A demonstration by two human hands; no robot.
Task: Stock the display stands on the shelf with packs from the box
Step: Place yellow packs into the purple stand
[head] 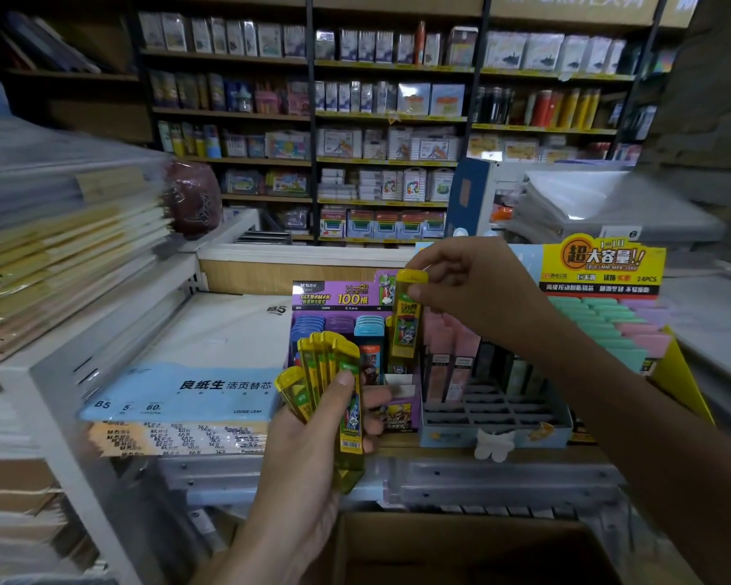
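My left hand (313, 437) grips a fanned bundle of several yellow lead packs (334, 373) in front of the shelf. My right hand (461, 285) pinches one yellow pack (407, 323) by its top and holds it upright over the right side of the purple display stand (338, 295). That stand holds rows of blue, purple and light-blue packs (338, 327). To its right sits a light-blue stand (494, 409) with pink and dark packs and several empty slots. The open cardboard box (461, 546) lies below my hands.
A yellow display stand (600, 263) with green and pink packs stands at the right. Stacks of B5 loose-leaf paper (186, 394) lie left of the purple stand. Piled notebooks (60, 255) fill the left. Stocked shelves (380, 120) line the back wall.
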